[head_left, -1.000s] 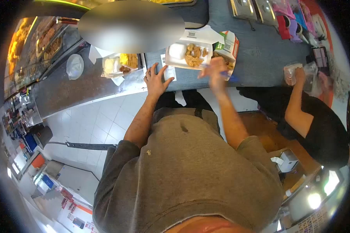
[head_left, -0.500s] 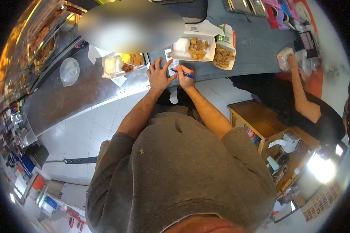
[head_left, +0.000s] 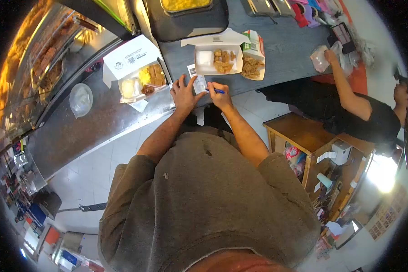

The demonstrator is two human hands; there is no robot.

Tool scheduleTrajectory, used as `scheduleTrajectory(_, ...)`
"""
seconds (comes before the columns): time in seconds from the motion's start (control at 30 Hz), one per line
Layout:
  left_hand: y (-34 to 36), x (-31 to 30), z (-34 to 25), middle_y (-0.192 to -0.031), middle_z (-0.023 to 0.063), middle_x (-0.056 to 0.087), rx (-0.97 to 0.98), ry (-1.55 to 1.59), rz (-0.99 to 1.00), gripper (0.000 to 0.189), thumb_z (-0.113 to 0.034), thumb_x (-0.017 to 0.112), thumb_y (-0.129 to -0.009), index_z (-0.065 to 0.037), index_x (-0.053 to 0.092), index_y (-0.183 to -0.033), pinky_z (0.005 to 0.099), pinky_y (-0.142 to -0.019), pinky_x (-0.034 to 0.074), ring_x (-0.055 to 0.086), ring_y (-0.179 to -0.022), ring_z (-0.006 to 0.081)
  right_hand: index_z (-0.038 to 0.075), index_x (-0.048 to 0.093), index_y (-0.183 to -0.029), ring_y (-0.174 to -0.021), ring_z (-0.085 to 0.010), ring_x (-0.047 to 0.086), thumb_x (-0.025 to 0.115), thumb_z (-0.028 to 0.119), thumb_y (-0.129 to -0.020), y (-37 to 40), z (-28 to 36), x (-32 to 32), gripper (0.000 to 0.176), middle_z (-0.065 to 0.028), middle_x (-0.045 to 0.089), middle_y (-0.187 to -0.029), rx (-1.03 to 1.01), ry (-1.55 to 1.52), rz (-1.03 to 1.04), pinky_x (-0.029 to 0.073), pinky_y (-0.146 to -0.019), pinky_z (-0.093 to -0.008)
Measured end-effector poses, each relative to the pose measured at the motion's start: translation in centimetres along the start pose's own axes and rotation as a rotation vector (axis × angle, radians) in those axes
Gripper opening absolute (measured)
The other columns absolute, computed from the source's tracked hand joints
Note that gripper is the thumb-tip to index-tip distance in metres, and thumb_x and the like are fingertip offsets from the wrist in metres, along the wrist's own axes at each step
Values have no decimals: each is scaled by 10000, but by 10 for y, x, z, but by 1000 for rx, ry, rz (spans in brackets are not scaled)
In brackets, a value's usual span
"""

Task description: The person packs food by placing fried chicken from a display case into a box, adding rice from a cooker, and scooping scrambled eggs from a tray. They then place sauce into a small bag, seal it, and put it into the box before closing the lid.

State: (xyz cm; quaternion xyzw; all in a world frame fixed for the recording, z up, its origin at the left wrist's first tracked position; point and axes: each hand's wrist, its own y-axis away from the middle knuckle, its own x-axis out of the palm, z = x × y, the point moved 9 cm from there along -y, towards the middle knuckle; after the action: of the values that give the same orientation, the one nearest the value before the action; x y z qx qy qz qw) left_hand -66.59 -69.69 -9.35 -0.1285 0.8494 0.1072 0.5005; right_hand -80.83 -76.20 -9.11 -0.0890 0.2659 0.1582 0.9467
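Note:
My left hand (head_left: 184,95) lies with fingers spread at the counter's edge, its fingertips on a white paper slip (head_left: 199,85) with print on it. My right hand (head_left: 220,96) grips a blue pen (head_left: 216,91), the tip at the slip's right side. Just beyond the slip is an open white meal box (head_left: 197,68) holding white rice and fried pieces. Beside it stands a smaller carton (head_left: 261,51) of fried chicken (head_left: 252,66). Left of my left hand, another open meal box (head_left: 133,59) contains rice, something yellow and brown pieces.
A clear plastic bowl (head_left: 81,99) sits on the metal counter at left, by a lit glass food case (head_left: 54,59). Beyond the boxes is a black tray (head_left: 190,25) with a pan of yellow food (head_left: 186,5). At right, a co-worker's hand (head_left: 332,56) touches a plastic bag (head_left: 319,59).
The view has shifted, bringing the left box's lid and the black tray into sight. My right hand still holds the pen at the slip, and my left hand remains spread on it.

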Motion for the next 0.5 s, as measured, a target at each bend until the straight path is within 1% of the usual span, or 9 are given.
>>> scheduleTrajectory(0.07,0,1,0,-1319,111,363,16,7,-1,717,-507,761,-626,-247,535,-1255,537,-943,289,330,-1200,342,-12,647,-757,-542,-135,575,566,132,-891,-2,6,-10,212,-91,586,-607,-70,142,59,437,-494,-286)
scheduleTrajectory(0.2,-3,-14,-9,-1287,120,391,31,101,-101,596,-436,749,-679,-140,557,-1160,524,-943,270,339,-1193,331,-7,639,-799,-577,-152,582,593,113,-880,10,-9,-119,152,-81,608,-697,-23,14,-590,446,-531,-285)
scheduleTrajectory(0.27,-10,-42,-21,-1206,101,463,107,196,-305,427,-320,692,-744,-110,537,-1082,481,-927,278,382,-1158,305,24,666,-853,-722,-199,607,636,147,-853,4,-16,-175,127,-100,650,-798,50,146,-699,468,-683,-325)
scheduleTrajectory(0.3,-25,-53,-33,-1206,101,463,125,199,-317,427,-320,692,-744,-110,537,-1082,481,-927,278,382,-1158,305,41,657,-949,-809,-242,617,633,149,-848,-6,-29,-197,150,-113,656,-914,33,136,-664,468,-736,-344)
scheduleTrajectory(0.37,-53,-71,-81,-1120,72,522,354,90,-204,407,-261,677,-739,-115,539,-1092,472,-925,287,430,-1113,280,80,616,-1096,-961,-307,589,615,115,-826,-33,-57,-225,272,-121,645,-1035,98,427,-538,447,-829,-396)
scheduleTrajectory(0.4,-65,-85,-108,-1071,45,574,378,-47,-184,349,-196,640,-744,-114,565,-1075,470,-938,298,464,-1101,251,80,616,-1096,-961,-307,589,615,115,-826,-45,-75,-238,272,-121,645,-1035,92,425,-551,447,-829,-396)
scheduleTrajectory(0.43,-80,-75,-112,-1071,45,574,388,-45,-193,349,-196,640,-744,-114,565,-1075,470,-938,298,464,-1101,251,113,555,-1190,-1042,-335,546,601,89,-810,-65,-100,-237,384,-127,595,-1144,112,572,-369,423,-884,-421)
scheduleTrajectory(0.47,-100,-43,-107,-1108,62,570,415,-341,-93,403,-189,637,-742,-107,546,-1126,476,-947,302,455,-1124,262,145,493,-1285,-1122,-363,504,587,63,-794,-81,-121,-234,507,-132,546,-1252,132,715,-183,399,-940,-447)
scheduleTrajectory(0.5,-112,-12,-97,-1146,78,566,433,-639,12,457,-182,634,-741,-100,527,-1178,482,-956,306,445,-1146,274,145,493,-1285,-1122,-363,504,587,63,-794,-89,-128,-241,507,-132,546,-1252,129,717,-194,399,-940,-447)
